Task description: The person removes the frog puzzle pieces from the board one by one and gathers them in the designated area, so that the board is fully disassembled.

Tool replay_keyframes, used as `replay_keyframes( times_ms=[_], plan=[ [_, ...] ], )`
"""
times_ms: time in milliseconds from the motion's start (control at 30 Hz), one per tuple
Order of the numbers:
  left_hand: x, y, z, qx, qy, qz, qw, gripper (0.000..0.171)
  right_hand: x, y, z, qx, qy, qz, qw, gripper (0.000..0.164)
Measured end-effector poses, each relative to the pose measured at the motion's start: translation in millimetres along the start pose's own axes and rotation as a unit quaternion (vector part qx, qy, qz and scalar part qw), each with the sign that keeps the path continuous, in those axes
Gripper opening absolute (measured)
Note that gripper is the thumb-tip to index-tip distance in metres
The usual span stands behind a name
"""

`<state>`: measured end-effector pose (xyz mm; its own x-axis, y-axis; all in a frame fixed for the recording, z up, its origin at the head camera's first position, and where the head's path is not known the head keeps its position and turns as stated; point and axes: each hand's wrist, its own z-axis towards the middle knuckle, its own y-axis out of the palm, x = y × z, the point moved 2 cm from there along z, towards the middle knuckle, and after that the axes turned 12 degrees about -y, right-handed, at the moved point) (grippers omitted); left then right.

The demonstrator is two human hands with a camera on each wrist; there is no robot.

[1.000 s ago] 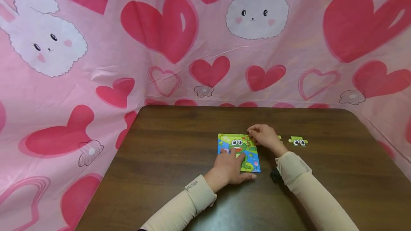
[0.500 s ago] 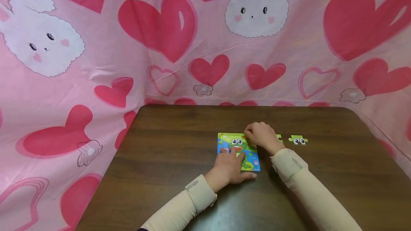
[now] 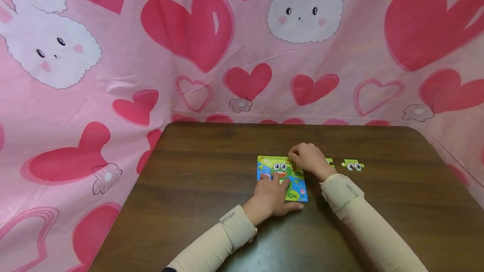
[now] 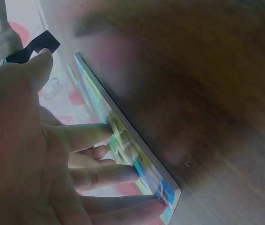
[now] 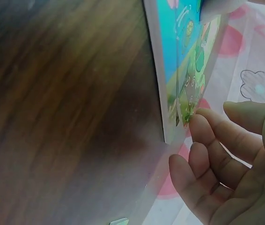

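Observation:
A square frog jigsaw puzzle [image 3: 301,190] in green and blue lies on the table. My left hand [image 3: 269,196] rests spread on its lower left part, its straight fingertips touching the picture in the left wrist view. At the upper right corner is my right hand [image 3: 311,158], fingers bent. In the right wrist view, the index fingertip of that hand [image 5: 231,164] touches the puzzle's corner area, the thumb standing apart from it. I see no piece held between them. From the head, the right hand covers that corner.
To the right lies a loose jigsaw piece [image 3: 352,166] with two printed eyes. Another green piece [image 3: 330,162] sits partly behind my right wrist. The brown wooden table [image 3: 196,171] meets a pink heart-and-rabbit cloth [image 3: 204,95] at its back and sides.
My right hand has shifted slightly left onto the puzzle's upper right corner, its fingers bending more, then stayed there. My left hand keeps its place on the puzzle.

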<state>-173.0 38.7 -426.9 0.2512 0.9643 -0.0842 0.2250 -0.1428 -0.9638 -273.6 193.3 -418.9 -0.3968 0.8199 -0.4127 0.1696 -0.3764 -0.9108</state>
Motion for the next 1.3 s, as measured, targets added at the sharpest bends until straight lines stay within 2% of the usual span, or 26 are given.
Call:
replay_keyframes(
  times_ms=[233, 533, 900, 1000, 1100, 1300],
  plan=[
    [0.5, -1.6, -0.4, 0.005, 0.003, 0.002, 1.0000, 0.089, 2.4, 0.8, -2.8, -0.004, -0.002, 0.014, 1.000, 0.024],
    [-0.2, -3.0, -1.8, 0.001, 0.004, -0.007, 1.0000, 0.088, 3.3, 0.1, -8.2, 0.004, -0.032, 0.040, 0.999, 0.023],
    [-1.7, -2.4, -1.5, -0.006, 0.001, -0.011, 0.9999, 0.087, 7.2, 3.1, -12.7, 0.038, -0.041, 0.061, 0.997, 0.020],
    [-1.5, -2.7, -1.6, -0.005, 0.001, -0.010, 0.9999, 0.087, 9.0, 3.2, -14.5, 0.043, -0.031, 0.082, 0.995, 0.016],
    [-1.2, -3.0, -2.0, -0.004, 0.001, -0.011, 0.9999, 0.087, 11.2, 2.9, -16.2, 0.038, -0.009, 0.125, 0.991, 0.014],
    [-0.8, -3.1, -1.9, 0.003, 0.004, -0.013, 0.9999, 0.087, 16.3, 4.7, -17.7, 0.022, 0.031, 0.222, 0.974, 0.016]
  ],
)
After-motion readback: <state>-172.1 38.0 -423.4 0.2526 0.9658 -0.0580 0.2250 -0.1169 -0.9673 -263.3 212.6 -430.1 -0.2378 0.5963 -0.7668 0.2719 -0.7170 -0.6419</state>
